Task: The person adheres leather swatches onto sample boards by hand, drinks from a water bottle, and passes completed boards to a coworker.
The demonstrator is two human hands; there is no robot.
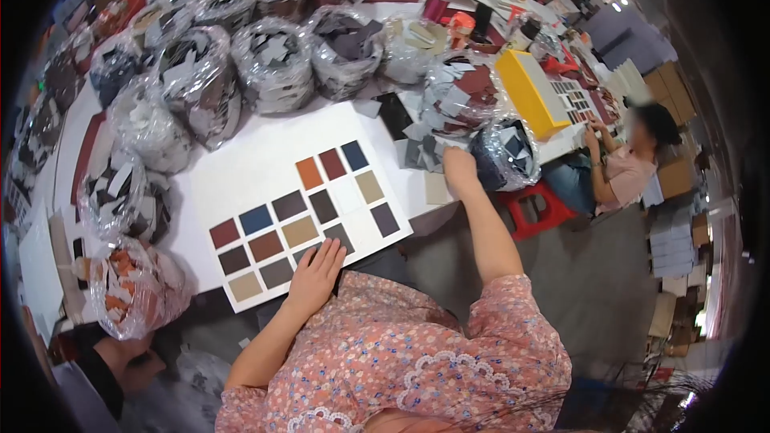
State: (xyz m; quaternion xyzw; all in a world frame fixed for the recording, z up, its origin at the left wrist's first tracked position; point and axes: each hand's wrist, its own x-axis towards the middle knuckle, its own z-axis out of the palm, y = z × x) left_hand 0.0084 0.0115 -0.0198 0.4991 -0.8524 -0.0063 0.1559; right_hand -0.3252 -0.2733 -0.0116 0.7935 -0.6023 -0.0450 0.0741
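My left hand (319, 274) lies with its fingers stretched out on the lower edge of a white swatch board (265, 156). Its fingertips rest on a dark grey swatch (340, 236). Rows of coloured rectangles cover the board, among them an orange swatch (308, 173), a blue one (256, 219) and a beige one (299, 230). A white space shows between a dark brown swatch (324, 206) and another beige one (370, 187). My right hand (459, 170) is closed beside loose grey pieces (419, 152) at the table's right edge; its fingertips are hidden.
Clear plastic bags of cut pieces ring the table, such as a bag of dark pieces (346, 48), one of reddish pieces (461, 96) and one of orange pieces (132, 289). A yellow box (525, 92), a pink bottle (439, 0) and a red stool (529, 212) stand right, near a seated person (622, 164).
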